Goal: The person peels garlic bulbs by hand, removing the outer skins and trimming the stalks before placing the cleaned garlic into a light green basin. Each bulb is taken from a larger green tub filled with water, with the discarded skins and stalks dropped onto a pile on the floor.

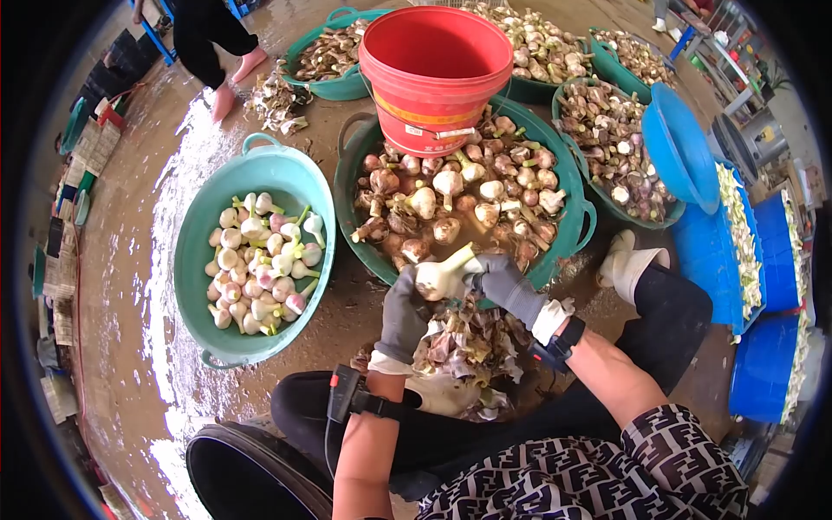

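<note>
Garlic bulb (pixel 440 278), 1 only, up between both gloved hands, stem angled up and right. From my remote post, I read the left hand (pixel 405 314) as curled round its side, the right hand (pixel 505 286) as closed in near the stem. Step in hand, my judgement: stripping outer skin. Next move calls for a firm left hold and a light right pull. Left fingertips partly hidden by the bulb.

Below: loose skins (pixel 472 347), lower part lost among the legs. Beyond: big tub (pixel 548 268), rough bulbs (pixel 422 202) in murky water, bottom unseen. Left: tub of cleaner bulbs (pixel 260 277). Above: red bucket (pixel 425 100), its bottom out of sight. Far: a person's legs (pixel 212 43), cut off by the frame.
</note>
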Available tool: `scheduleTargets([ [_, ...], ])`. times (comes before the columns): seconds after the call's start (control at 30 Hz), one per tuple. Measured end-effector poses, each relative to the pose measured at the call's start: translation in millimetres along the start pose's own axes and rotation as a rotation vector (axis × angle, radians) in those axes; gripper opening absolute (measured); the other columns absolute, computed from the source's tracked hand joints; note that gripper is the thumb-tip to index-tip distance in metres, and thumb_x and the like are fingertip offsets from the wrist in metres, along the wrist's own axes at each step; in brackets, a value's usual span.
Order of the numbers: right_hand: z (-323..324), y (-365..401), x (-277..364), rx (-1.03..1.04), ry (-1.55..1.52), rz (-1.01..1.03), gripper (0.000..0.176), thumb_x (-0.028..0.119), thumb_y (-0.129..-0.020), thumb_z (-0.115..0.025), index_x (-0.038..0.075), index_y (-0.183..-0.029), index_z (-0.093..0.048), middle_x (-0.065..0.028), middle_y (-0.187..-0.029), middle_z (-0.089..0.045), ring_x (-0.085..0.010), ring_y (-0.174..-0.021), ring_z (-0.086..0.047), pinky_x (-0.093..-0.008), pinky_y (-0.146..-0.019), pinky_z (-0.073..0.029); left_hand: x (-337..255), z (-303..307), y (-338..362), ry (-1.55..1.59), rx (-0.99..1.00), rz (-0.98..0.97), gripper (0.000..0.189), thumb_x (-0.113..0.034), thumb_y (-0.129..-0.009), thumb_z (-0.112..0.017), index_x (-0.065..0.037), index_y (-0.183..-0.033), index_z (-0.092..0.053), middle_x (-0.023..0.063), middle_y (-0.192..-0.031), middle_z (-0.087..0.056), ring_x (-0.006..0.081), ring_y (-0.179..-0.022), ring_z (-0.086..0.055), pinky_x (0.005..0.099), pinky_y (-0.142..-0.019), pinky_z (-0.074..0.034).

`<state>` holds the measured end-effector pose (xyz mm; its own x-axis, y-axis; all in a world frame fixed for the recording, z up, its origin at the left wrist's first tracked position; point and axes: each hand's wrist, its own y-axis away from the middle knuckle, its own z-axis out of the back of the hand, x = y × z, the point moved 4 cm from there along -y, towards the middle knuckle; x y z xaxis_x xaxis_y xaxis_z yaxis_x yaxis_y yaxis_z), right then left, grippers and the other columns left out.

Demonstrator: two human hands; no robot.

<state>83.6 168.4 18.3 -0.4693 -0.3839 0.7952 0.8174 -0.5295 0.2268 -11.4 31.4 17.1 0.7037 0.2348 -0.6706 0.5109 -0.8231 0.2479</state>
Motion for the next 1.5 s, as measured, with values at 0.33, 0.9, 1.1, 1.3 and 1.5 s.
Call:
scheduleTargets([
  [0.33,-18.4,12.7,-16.4,0.103,-0.715,0.069,0.023,-0.001,-0.079,-0.051,0.000,-0.102,-0.053,-0.0038,-0.091,-0.060,-0.0112,-0.086,-0.056,-0.0240,-0.078,-0.044,0.0,6.1,5.1,0.031,-0.097,0.249,0.044,-0.043,-0.089,-0.036,-0.004,-0.105,-0.049,0.0016,-0.066,-0.049,0.0103,-0.049,-0.045,0.0224,-0.047,-0.040],
  [0.9,83.9,60.3,24.4,-0.597,0.819,0.577,0.031,0.040,-0.069,-0.063,0.010,-0.072,-0.057,-0.0041,-0.049,-0.050,-0.0190,-0.043,-0.053,-0.0263,-0.050,-0.045,-36.9,-3.9,7.6,0.035,0.038,-0.095,0.025,-0.016,-0.087,-0.047,0.001,-0.105,-0.050,0.0096,-0.095,-0.058,0.0170,-0.085,-0.058,0.0291,-0.075,-0.047],
  [1.1,85.4,94.8,5.3,-0.018,-0.418,0.165,0.022,0.018,-0.074,-0.062,0.002,-0.089,-0.056,-0.0065,-0.082,-0.061,-0.0121,-0.072,-0.060,-0.0233,-0.061,-0.046,-81.4,22.3,7.9,0.625,0.095,-0.364,0.042,-0.031,-0.086,-0.046,-0.002,-0.117,-0.044,0.0095,-0.107,-0.053,0.0169,-0.088,-0.054,0.0268,-0.072,-0.047],
  [1.3,50.1,12.4,-20.6,0.286,0.728,-0.109,0.034,0.023,-0.077,-0.058,0.014,-0.110,-0.054,-0.0075,-0.097,-0.059,-0.0213,-0.089,-0.058,-0.0323,-0.076,-0.047,-81.9,-18.3,14.8,0.522,-0.042,-0.239,0.056,-0.036,-0.085,-0.049,0.002,-0.123,-0.035,0.0096,-0.102,-0.051,0.0150,-0.082,-0.050,0.0244,-0.071,-0.045],
  [1.5,-6.0,-67.8,-48.4,0.410,1.107,-0.295,0.046,0.043,-0.072,-0.060,0.015,-0.108,-0.057,-0.0054,-0.110,-0.056,-0.0228,-0.100,-0.054,-0.0325,-0.081,-0.045,-22.0,-1.6,1.2,0.171,-0.135,-0.032,0.042,-0.028,-0.087,-0.046,0.002,-0.116,-0.042,0.0031,-0.087,-0.050,0.0115,-0.075,-0.048,0.0218,-0.061,-0.040],
])
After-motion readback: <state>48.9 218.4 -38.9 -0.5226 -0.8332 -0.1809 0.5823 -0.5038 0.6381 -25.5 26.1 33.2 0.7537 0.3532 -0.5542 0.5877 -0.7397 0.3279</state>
